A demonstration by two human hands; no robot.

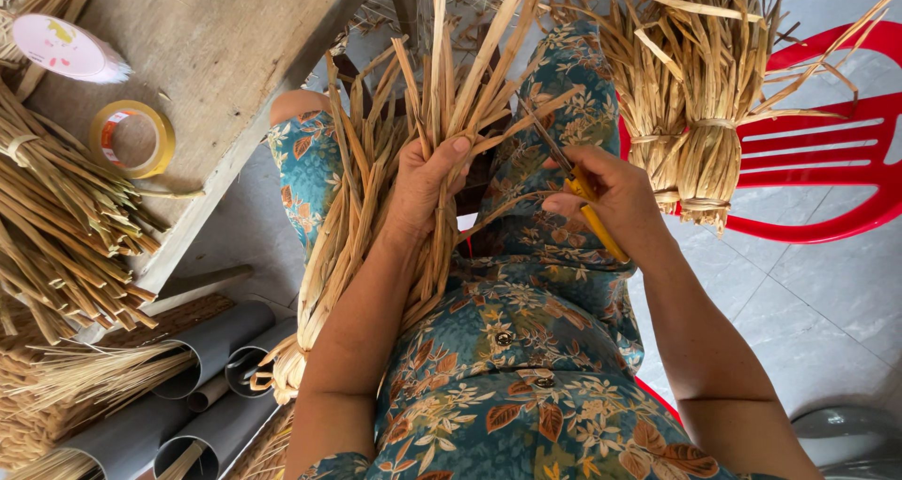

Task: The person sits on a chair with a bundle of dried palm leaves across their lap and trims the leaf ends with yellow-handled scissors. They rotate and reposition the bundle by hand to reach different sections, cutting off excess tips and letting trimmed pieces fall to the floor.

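Observation:
My left hand point(427, 184) grips a loose bundle of dry straw stalks point(371, 208) that runs from my lap up past my knees. My right hand point(611, 198) holds yellow-handled scissors point(584, 198), their blades pointing up-left toward the stalks near my left thumb. Whether the blades touch a stalk I cannot tell. I sit in blue floral clothing point(526, 348), which fills the lower middle of the view.
Tied straw bundles point(691, 95) rest on a red plastic chair point(827, 161) at right. A wooden bench point(216, 57) at left carries a yellow tape roll point(132, 139), a pink-topped roll point(66, 48) and more straw point(56, 226). Grey pipes point(207, 386) lie below it.

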